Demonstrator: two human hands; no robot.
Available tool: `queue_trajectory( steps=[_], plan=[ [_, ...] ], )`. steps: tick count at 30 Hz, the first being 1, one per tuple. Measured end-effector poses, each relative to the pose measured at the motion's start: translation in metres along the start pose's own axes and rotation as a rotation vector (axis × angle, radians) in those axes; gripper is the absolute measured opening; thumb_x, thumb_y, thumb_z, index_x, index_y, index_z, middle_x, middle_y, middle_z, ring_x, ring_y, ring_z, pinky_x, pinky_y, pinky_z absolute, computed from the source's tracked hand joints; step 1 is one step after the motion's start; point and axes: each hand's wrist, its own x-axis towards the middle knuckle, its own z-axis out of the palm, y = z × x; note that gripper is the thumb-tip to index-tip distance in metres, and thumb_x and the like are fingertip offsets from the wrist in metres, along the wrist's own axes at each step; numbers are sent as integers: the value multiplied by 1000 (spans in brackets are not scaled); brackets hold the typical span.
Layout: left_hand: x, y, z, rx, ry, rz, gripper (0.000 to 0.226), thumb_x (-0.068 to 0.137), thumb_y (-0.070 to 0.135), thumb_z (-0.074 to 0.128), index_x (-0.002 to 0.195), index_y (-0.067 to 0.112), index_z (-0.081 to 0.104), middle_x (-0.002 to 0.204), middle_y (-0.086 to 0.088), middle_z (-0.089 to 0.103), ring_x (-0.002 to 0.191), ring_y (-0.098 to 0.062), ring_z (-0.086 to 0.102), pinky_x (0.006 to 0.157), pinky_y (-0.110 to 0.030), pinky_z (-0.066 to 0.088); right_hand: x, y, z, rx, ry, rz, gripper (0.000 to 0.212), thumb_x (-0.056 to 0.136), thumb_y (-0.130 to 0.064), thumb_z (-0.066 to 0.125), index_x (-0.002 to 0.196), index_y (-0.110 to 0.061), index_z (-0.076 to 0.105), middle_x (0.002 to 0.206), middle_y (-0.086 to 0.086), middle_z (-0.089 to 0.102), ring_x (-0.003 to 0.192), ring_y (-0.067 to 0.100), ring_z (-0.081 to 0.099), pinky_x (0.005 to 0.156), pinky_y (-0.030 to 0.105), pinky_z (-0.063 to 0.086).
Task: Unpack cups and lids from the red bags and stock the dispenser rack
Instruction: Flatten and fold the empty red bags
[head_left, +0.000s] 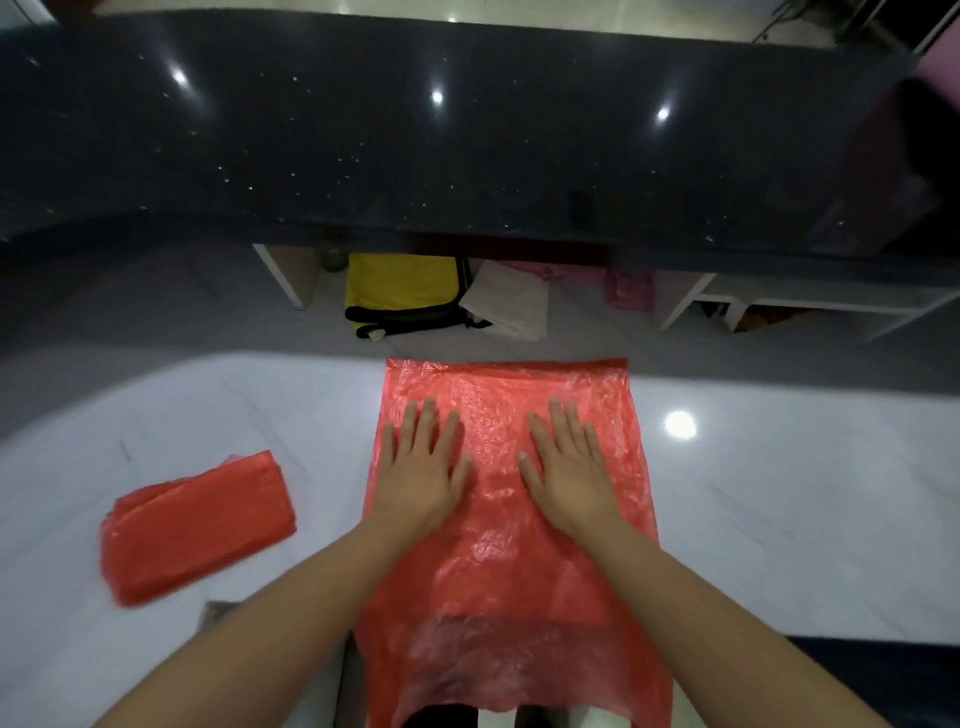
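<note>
Red thin plastic bag (506, 519): flat on white desk (779, 493) | left hand (421, 467), right hand (569, 467): fingers straight, pressing it | risk: slick film slides or creases under uneven pressure.

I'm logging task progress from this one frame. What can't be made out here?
- Head view: cups, lids and dispenser rack are nowhere in frame.
- Flat red bag: both hands cover part of it; its near end runs off the bottom edge.
- Folded red bag: contents, if any, hidden by its folds.
- Items under the dark counter: shadowed, unclear.
</note>
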Motion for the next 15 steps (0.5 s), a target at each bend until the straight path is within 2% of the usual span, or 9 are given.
queue_trajectory(
  steps=[5,9,12,15],
  plan=[
    [-46,14,22,6,-56,-80,64,101,62,9,161,39,3,168,1,-17,152,-22,-25,124,-53,-9,-24,-25,35,-8,-84,-11,64,103,-59,10,160,-34,-6,167,-2,-21,150,17,-29,124,41,-12],
    [-52,1,31,38,-16,-54,64,101,67,10,159,44,0,168,5,-16,153,-22,-23,124,-55,-3,-34,-6,49,-51,-33,-8,63,100,-66,2,157,-44,-13,166,-6,-24,150,15,-28,124,44,-11],
    [-52,-4,34,55,35,-43,64,100,69,17,159,44,7,170,2,-7,155,-23,-14,124,-55,1,-40,18,50,-92,26,37,64,101,-66,7,158,-43,-6,168,-4,-15,154,16,-19,124,45,-8],
    [-51,-5,37,57,48,-36,65,100,69,19,159,45,7,170,3,-8,155,-23,-13,124,-55,1,-49,43,49,-102,69,81,64,102,-65,13,160,-41,-1,169,-4,-11,155,17,-13,124,44,-4]
  ],
)
